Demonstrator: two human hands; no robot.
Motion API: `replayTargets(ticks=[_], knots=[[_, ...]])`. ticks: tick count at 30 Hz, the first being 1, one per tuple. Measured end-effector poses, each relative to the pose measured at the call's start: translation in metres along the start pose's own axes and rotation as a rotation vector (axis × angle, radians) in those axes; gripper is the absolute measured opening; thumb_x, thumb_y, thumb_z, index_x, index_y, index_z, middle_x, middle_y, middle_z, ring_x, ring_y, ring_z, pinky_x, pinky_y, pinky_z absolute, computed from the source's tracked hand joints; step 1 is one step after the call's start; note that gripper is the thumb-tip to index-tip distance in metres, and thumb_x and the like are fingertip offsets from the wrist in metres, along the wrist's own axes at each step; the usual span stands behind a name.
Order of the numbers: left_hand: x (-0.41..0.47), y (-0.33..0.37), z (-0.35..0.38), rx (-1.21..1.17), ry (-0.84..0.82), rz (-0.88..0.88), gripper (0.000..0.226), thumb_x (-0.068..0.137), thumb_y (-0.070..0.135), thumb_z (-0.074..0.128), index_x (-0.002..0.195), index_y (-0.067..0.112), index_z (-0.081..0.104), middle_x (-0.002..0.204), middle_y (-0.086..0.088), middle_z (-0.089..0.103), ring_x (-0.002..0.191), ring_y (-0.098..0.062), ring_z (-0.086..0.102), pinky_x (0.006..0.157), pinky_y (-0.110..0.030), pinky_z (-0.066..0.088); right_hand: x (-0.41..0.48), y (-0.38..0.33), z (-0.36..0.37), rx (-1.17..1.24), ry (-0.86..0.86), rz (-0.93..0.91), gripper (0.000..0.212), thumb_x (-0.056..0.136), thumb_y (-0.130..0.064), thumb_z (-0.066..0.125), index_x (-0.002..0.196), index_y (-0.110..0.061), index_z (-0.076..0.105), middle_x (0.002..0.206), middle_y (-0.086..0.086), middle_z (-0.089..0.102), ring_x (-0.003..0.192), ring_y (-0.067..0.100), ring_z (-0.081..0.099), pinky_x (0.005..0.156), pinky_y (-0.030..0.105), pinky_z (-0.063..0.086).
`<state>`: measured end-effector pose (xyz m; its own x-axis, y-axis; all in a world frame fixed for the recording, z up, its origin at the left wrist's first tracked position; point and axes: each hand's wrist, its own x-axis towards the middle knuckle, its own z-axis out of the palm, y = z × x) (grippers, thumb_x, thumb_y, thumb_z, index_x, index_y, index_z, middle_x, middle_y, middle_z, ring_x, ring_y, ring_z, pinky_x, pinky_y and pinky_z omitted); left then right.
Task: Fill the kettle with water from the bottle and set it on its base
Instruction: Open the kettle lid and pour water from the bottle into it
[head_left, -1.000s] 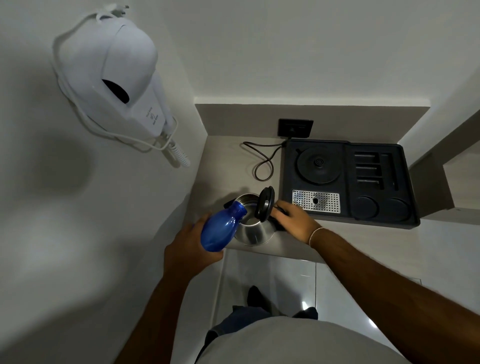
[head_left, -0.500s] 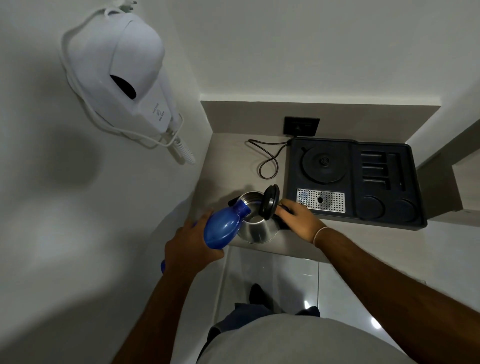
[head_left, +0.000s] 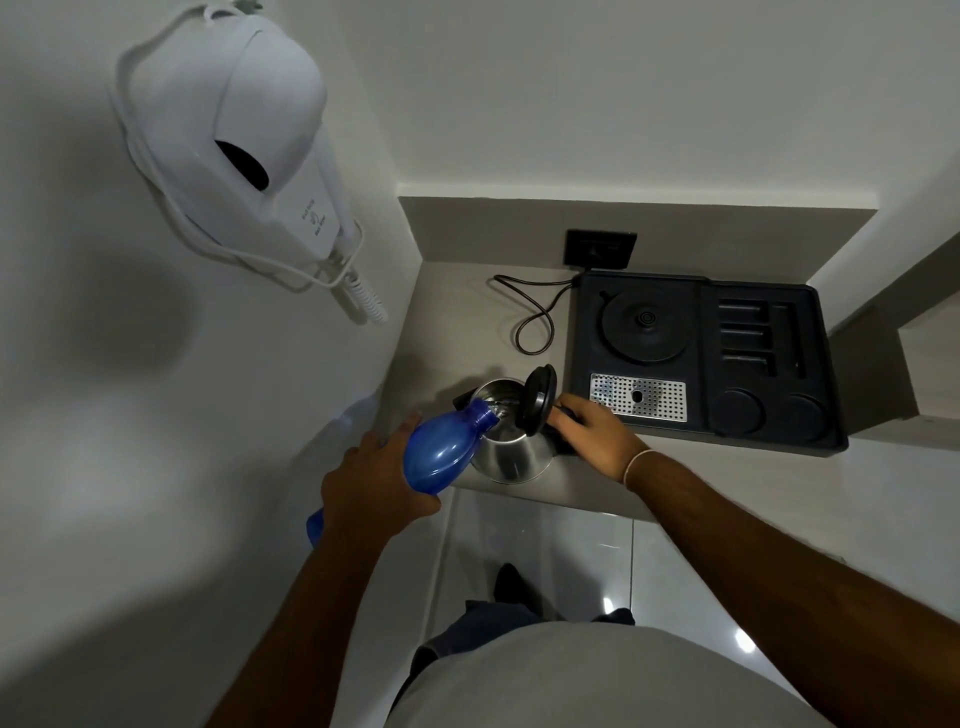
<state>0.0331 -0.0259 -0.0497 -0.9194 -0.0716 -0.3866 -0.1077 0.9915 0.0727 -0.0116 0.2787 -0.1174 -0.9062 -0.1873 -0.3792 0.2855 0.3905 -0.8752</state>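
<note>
A steel kettle (head_left: 511, 451) stands near the counter's front edge with its black lid (head_left: 539, 399) flipped up. My left hand (head_left: 376, 480) grips a blue bottle (head_left: 447, 452), tilted so that its mouth hangs over the kettle's opening; water runs into it. On the kettle's black handle, at its right side, rests my right hand (head_left: 597, 432), closed around it. The round black kettle base (head_left: 647, 325) sits bare in the black tray (head_left: 769, 415) behind and to the right.
A grey counter (head_left: 467, 322) fills the corner; its front edge passes just under the kettle. The base's cord (head_left: 535, 317) loops to a wall socket (head_left: 601, 248). The tray has a metal drip grate (head_left: 638, 396). A white hair dryer (head_left: 244, 140) hangs on the left wall.
The bottle is tipped a little further, its mouth now over the kettle's opening. Both hands keep their hold. The view has shifted slightly.
</note>
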Motion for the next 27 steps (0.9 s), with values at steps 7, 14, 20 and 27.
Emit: replayTargets(ticks=[7, 14, 20, 27], knots=[[-0.002, 0.001, -0.004, -0.011, -0.021, -0.006, 0.116, 0.073, 0.058, 0.084, 0.168, 0.048, 0.018, 0.116, 0.005, 0.049, 0.112, -0.022, 0.062, 0.092, -0.043, 0.059, 0.000, 0.000, 0.001, -0.002, 0.006, 0.002, 0.072, 0.082, -0.087, 0.051, 0.098, -0.020, 0.071, 0.097, 0.013, 0.076, 0.096, 0.036, 0.072, 0.095, 0.055, 0.058], [-0.004, 0.002, -0.002, -0.012, 0.006, -0.001, 0.116, 0.072, 0.059, 0.083, 0.167, 0.052, 0.018, 0.113, 0.006, 0.046, 0.111, -0.022, 0.062, 0.088, -0.039, 0.057, -0.001, -0.002, 0.001, 0.011, 0.017, 0.019, 0.070, 0.083, -0.084, 0.053, 0.101, -0.018, 0.072, 0.101, 0.014, 0.076, 0.100, 0.038, 0.072, 0.100, 0.059, 0.059], [0.000, -0.001, 0.003, -0.016, 0.015, 0.000, 0.116, 0.070, 0.060, 0.082, 0.165, 0.054, 0.017, 0.113, 0.007, 0.045, 0.109, -0.021, 0.059, 0.082, -0.037, 0.052, -0.005, -0.007, 0.002, 0.008, 0.017, 0.027, 0.074, 0.083, -0.084, 0.051, 0.108, -0.017, 0.072, 0.105, 0.014, 0.077, 0.103, 0.036, 0.072, 0.102, 0.059, 0.058], [0.002, 0.000, 0.005, -0.063, 0.066, 0.009, 0.116, 0.068, 0.061, 0.079, 0.164, 0.058, 0.015, 0.118, 0.005, 0.050, 0.117, -0.026, 0.062, 0.081, -0.040, 0.049, -0.007, -0.010, 0.002, 0.016, 0.027, 0.040, 0.074, 0.083, -0.083, 0.053, 0.105, -0.014, 0.071, 0.104, 0.017, 0.076, 0.103, 0.039, 0.071, 0.100, 0.059, 0.058]])
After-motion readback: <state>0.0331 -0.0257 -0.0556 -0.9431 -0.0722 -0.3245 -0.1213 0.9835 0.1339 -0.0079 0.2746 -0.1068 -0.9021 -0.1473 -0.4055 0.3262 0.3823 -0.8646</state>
